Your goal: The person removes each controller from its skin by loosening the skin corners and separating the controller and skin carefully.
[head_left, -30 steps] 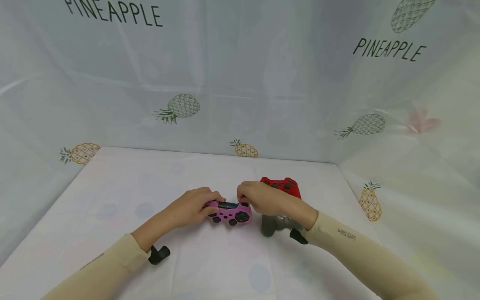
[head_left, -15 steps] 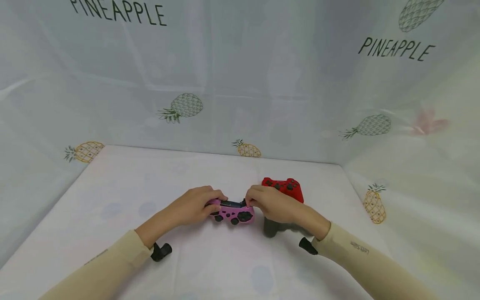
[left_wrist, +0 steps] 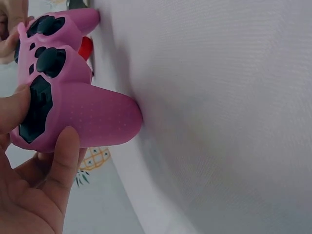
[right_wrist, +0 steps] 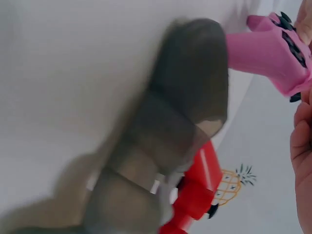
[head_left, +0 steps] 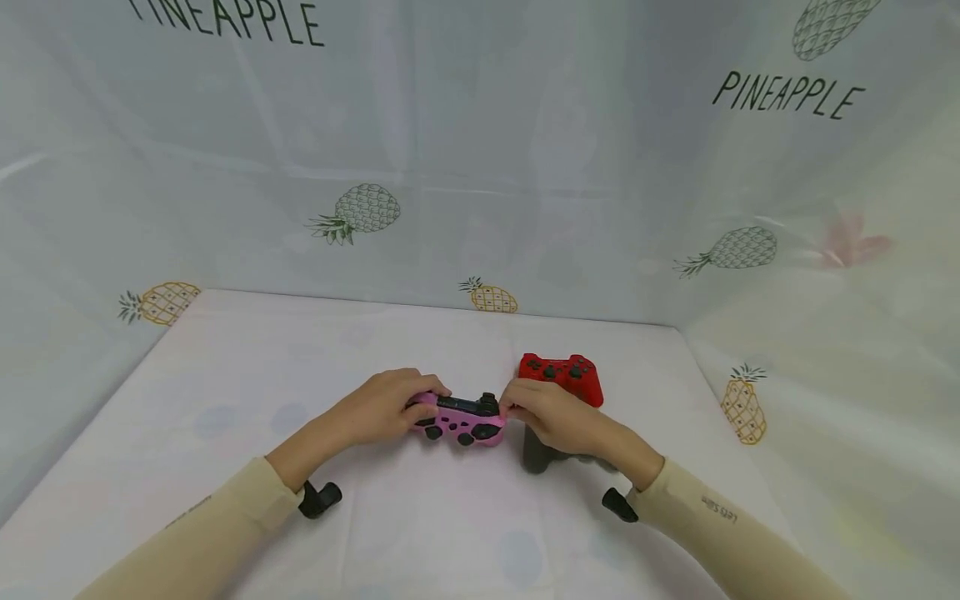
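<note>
A black game controller [head_left: 467,406] in a soft pink cover [left_wrist: 105,114] is held tilted up over the table, its lower grip end close to the cloth. My left hand [head_left: 386,410] grips its left end, thumb on the front and fingers behind. At the upper right corner, my right hand [head_left: 551,412] pinches the edge of the pink cover between thumb and fingers. The black shoulder buttons [head_left: 488,403] show bare beside those fingers. In the left wrist view the cover's edge is drawn up near the right hand [left_wrist: 9,36].
Partly hidden under my right hand lies a dark grey controller [head_left: 537,454]. Behind it is a red controller [head_left: 581,379]. White cloth [head_left: 420,517] covers the table, and a pineapple-print curtain [head_left: 525,242] hangs along its back and sides.
My right hand has shifted right and slightly toward me, from over the controller's top corner to its right edge. The black shoulder buttons have come into sight. The left hand keeps its grip.
</note>
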{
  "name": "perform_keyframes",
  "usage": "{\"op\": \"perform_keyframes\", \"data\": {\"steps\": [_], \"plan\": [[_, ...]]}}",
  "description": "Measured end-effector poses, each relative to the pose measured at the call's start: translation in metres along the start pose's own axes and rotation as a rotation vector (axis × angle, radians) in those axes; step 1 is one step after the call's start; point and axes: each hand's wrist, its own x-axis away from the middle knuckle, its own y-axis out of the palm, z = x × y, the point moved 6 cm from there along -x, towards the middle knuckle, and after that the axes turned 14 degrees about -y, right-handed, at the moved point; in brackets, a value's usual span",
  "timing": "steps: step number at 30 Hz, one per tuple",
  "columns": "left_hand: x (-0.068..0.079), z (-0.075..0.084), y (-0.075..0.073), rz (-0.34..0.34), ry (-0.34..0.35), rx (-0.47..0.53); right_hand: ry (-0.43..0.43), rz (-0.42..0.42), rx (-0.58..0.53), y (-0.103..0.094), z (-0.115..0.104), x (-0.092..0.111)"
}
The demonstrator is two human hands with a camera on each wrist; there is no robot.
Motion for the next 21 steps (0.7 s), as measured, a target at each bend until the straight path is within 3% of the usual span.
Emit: {"op": "perform_keyframes", "data": {"steps": [6, 10, 16, 21], "plan": [[-0.002, -0.001, -0.001, -0.005, 0.01, 0.0, -0.083, 0.075, 0.038, 0.006, -0.003, 0.005], [-0.002, -0.002, -0.001, 0.001, 0.019, -0.002, -0.071, 0.137, 0.056, 0.008, -0.002, 0.01], [0.001, -0.001, -0.001, 0.018, 0.032, -0.004, 0.091, 0.288, -0.092, 0.008, 0.007, 0.02], [0.006, 0.0, 0.002, 0.051, 0.042, -0.03, 0.327, 0.323, -0.267, 0.01, 0.018, 0.025]]}}
